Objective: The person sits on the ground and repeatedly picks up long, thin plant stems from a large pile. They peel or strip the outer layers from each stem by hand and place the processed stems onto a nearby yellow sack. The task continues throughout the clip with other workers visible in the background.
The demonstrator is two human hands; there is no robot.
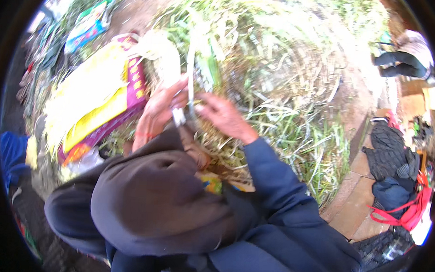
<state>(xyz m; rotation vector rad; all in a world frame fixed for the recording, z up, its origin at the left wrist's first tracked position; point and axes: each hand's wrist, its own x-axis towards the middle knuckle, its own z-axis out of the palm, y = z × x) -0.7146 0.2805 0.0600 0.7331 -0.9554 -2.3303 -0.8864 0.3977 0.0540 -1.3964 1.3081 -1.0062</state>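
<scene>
My left hand is raised over my knees with its fingers bent around a pale strip of leaf or straw. A small white piece, perhaps a wrapping or tape, shows at its fingers. Close on the right is my right hand, its fingers stretched toward the same strip; blur hides whether they touch it. Below and beyond both hands lies a wide heap of long green and dry grass blades. Left of my left hand, pale straw lies across a yellow and purple box.
At the right edge, dark clothes and a red strapped bag lie by a paved strip. Another person's dark-clothed legs show at upper right. A blue and green printed package lies upper left, blue cloth at far left.
</scene>
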